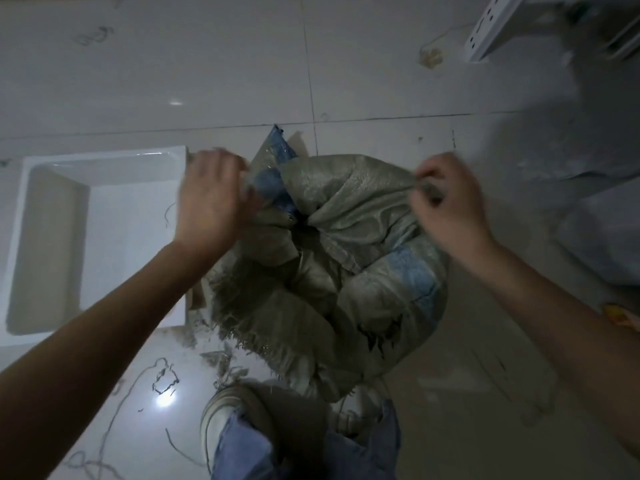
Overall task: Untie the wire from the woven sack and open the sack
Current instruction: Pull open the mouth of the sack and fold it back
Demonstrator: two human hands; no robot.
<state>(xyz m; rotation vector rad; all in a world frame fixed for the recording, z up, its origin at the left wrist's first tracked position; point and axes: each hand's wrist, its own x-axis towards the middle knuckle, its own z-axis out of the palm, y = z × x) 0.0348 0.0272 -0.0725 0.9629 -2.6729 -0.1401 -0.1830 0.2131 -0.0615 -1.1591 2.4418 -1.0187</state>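
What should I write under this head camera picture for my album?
Left hand and right hand pull apart the grey-green woven sack on a tiled floor.

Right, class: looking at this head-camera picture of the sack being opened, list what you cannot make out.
- Contents of the woven sack: hidden by its folded mouth, head view.
- Wire tie: not discernible among the folds.
- Left hand fingertips: motion-blurred.
- Small object in the right hand: blurred, mostly covered by fingers.
- White tray: left side cut off by the frame edge.
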